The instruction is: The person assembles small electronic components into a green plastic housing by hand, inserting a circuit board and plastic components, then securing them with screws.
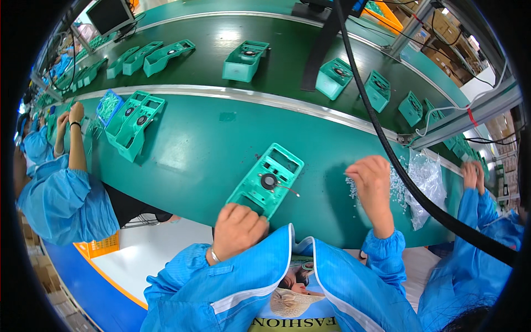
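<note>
A green plastic housing [254,185] lies aslant on the bench in front of me, its open inside facing up. A small round black fan [269,181] sits in it, with a thin red lead and small plug [297,194] sticking out over the right edge. My left hand [239,229] is closed around the housing's near end. Off to the right, my right hand [370,182] hovers with fingertips pinched together; anything between them is too small to make out. Beside and beneath it, small clear pieces [395,185] are scattered next to a clear plastic bag [427,185].
Along the conveyor belt [193,72] beyond a metal rail stand several green housings [246,61]. Two more housings [133,124] and a blue tray [109,106] lie on the bench at left. A black cable [381,119] hangs across the right side. Co-workers [66,188] sit on both sides.
</note>
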Tool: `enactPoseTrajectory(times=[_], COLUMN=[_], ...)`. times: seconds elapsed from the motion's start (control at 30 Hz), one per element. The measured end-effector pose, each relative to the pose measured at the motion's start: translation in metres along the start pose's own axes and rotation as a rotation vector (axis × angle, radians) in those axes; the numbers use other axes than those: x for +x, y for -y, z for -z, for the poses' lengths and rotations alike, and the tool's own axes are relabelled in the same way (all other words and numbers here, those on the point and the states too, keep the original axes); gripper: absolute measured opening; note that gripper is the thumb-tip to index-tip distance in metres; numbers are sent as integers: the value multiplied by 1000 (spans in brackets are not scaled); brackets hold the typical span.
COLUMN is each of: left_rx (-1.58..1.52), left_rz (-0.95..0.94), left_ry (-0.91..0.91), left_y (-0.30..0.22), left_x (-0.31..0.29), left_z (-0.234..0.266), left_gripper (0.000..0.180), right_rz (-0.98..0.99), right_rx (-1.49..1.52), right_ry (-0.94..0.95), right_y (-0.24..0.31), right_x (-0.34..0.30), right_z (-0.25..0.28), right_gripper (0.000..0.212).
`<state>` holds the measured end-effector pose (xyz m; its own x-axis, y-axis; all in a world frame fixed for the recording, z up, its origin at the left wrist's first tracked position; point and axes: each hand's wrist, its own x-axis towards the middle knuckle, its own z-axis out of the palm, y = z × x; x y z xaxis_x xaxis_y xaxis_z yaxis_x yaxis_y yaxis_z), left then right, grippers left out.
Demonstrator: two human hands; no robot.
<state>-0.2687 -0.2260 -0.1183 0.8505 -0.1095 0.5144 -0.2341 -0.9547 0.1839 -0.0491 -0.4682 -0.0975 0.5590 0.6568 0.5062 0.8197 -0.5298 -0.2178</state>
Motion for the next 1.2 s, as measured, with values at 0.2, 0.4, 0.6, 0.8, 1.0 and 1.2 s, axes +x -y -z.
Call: enactPoseTrajectory(times=[0.2, 0.4, 0.6, 0.8, 1.0, 1.2], left_rx=[-22, -4, -26, -43, -138, -141], left_rz=[-43, -58, -36, -53, -46, -66], left_ry=[-22, 53, 56, 54, 7, 73], left_y=[-3, 0, -1, 0, 3, 8], left_x=[-13, -21, -21, -20, -17, -24], left_z=[-8, -9, -8, -11, -12, -11], left_gripper=[16, 20, 18, 16, 11, 19], right_rz=[84, 72, 70, 97, 190, 210], right_rx=[321, 308, 234, 170, -31, -62], right_ry=[58, 64, 73, 45, 33, 140], right_y=[75, 98, 102, 103, 112, 130], right_x=[40, 49, 49, 49, 43, 36], right_z=[-51, -81, -81, -80, -73, -69], right_gripper=[12, 9, 9, 8, 7, 17])
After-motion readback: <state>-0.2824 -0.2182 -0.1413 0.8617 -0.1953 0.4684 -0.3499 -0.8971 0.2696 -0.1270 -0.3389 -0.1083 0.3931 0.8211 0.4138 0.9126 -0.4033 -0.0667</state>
